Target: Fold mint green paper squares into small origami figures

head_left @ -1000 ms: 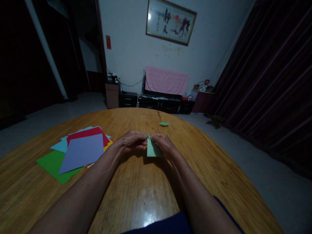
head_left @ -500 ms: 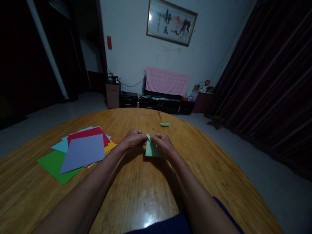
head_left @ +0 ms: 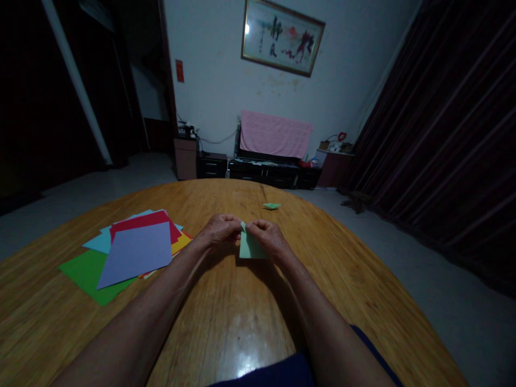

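A pale green sheet of paper [head_left: 251,248] is held between my two hands, just above the wooden table. My left hand [head_left: 222,229] pinches its upper left corner with closed fingers. At the top edge, the thumb and fingers of my right hand [head_left: 266,234] grip the paper beside a small folded flap. The right hand hides the paper's right side. Beyond the hands lies a small folded green paper piece [head_left: 272,206], flat and pointed at both ends.
Loose coloured sheets overlap at the left: a lavender sheet [head_left: 139,252] on top, a red sheet [head_left: 141,223], a green sheet [head_left: 86,271] and others. They lie on a round wooden table [head_left: 209,317]. A pink cloth [head_left: 276,133] drapes over something on the far cabinet.
My right fingers have shifted very slightly left along the paper's top edge, near the folded flap. Otherwise the hands and sheets stay in place; the view moves a little.
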Tool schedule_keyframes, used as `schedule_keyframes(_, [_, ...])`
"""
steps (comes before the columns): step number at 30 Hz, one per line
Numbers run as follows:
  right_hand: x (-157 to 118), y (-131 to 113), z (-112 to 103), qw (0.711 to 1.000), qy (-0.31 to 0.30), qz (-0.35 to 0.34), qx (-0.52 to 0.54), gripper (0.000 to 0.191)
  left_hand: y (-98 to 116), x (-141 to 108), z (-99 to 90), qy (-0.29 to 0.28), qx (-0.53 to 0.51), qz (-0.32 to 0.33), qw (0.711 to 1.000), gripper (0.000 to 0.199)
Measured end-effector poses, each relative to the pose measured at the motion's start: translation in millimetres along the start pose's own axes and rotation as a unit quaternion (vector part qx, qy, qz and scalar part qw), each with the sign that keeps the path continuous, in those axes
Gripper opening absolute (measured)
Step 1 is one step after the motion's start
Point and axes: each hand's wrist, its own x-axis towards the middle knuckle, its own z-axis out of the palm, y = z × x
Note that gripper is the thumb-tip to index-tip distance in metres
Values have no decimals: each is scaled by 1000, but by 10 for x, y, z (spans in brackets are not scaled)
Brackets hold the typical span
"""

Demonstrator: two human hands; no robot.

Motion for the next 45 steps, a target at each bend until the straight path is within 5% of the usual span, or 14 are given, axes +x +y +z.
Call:
schedule_keyframes(10, [55, 108, 13, 998, 22, -35, -48, 23, 61, -49, -10, -16, 22, -7, 1000, 14])
schedule_keyframes(21, [104, 160, 36, 994, 39, -62, -77, 22, 86, -83, -112, -97, -25, 1, 995, 17])
schedule_keyframes(27, [90, 147, 46, 995, 30, -62, -72, 21, 86, -83, -35, -27, 23, -2, 999, 15])
schedule_keyframes(41, [70, 127, 41, 999, 14, -33, -36, 23, 50, -50, -66, -52, 41, 10, 998, 13])
schedule_keyframes(45, [80, 132, 38, 997, 53, -44, -35, 18, 87, -43, -26, -2, 24, 19, 1000, 17])
